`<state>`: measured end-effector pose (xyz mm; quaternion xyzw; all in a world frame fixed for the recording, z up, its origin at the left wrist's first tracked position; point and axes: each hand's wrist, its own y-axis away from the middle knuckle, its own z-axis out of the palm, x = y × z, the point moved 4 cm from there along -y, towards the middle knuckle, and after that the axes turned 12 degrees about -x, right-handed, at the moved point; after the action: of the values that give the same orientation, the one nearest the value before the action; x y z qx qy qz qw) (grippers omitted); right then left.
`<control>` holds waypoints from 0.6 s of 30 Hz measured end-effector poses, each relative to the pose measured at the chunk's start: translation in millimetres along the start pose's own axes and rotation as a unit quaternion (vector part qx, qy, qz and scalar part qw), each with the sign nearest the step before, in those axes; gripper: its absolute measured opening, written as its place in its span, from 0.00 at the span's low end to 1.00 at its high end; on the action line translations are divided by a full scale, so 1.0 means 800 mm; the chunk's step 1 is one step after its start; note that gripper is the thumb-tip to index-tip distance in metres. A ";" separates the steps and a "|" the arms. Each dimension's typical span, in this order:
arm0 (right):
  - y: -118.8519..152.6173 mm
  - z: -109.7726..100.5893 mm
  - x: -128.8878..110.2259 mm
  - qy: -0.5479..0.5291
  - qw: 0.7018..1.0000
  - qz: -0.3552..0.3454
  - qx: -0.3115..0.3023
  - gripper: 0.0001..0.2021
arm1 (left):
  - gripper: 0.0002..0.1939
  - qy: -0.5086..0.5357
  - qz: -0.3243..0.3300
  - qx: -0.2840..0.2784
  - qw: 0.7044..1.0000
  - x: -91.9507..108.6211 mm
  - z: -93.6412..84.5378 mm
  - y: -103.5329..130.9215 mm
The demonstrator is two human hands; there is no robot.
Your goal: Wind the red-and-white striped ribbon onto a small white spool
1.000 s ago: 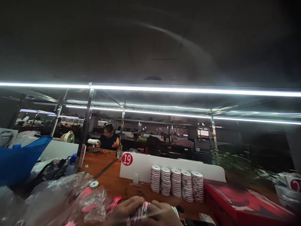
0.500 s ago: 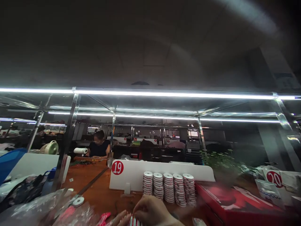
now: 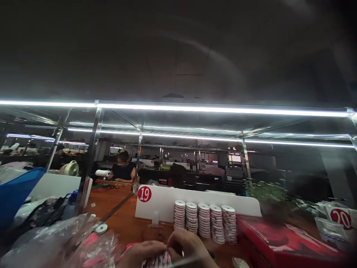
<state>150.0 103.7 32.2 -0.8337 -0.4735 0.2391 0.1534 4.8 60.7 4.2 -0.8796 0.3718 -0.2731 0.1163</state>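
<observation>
At the bottom edge, the left hand (image 3: 145, 253) and right hand (image 3: 189, 247) pinch one striped bundle (image 3: 160, 259) between closed fingertips, with five spool stacks (image 3: 205, 222) standing just beyond on the table (image 3: 125, 219).

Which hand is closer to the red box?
The right hand. It sits just left of the red box, with a bit of table between them. The left hand is farther left, past the striped stack both hands hold.
</observation>
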 end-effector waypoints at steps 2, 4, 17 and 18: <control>0.008 0.014 0.001 0.012 1.000 -0.020 -0.015 0.08 | 0.13 0.044 -0.043 0.003 0.998 0.028 -0.012 -0.004; 0.010 0.027 0.007 0.032 0.999 -0.016 -0.023 0.09 | 0.13 0.053 -0.052 0.013 0.997 0.046 -0.017 -0.004; 0.009 0.020 -0.009 0.117 0.991 -0.015 -0.064 0.07 | 0.17 0.061 -0.063 0.023 0.996 0.034 -0.011 0.002; 0.008 0.019 -0.011 0.123 0.989 -0.011 -0.083 0.07 | 0.17 0.065 -0.062 0.023 0.996 0.035 -0.010 0.002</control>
<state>142.0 93.3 18.6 -0.8614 -0.4785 0.0926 0.1432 14.8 39.6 21.3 -0.8783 0.3170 -0.3451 0.0954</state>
